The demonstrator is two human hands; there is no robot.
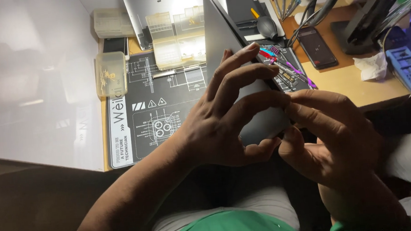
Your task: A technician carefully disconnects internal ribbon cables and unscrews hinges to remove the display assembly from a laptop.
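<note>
A grey laptop [224, 37] stands tilted on its edge over the black work mat [166, 99], its near corner at my hands. My left hand [225, 119] grips the laptop's near end, fingers spread across its flat grey face and thumb underneath. My right hand [332, 130] pinches the laptop's right edge with fingertips and thumb, close against the left fingers. What lies between the right fingertips is hidden.
Clear plastic parts boxes [111, 74] [179, 45] sit on the mat's left and back. A grey panel [159, 3] leans behind. Coloured screwdrivers [289, 68], a black phone [316, 47], a crumpled tissue [371, 65], cables and a blue tray [409, 67] lie right. A white wall [29, 79] is left.
</note>
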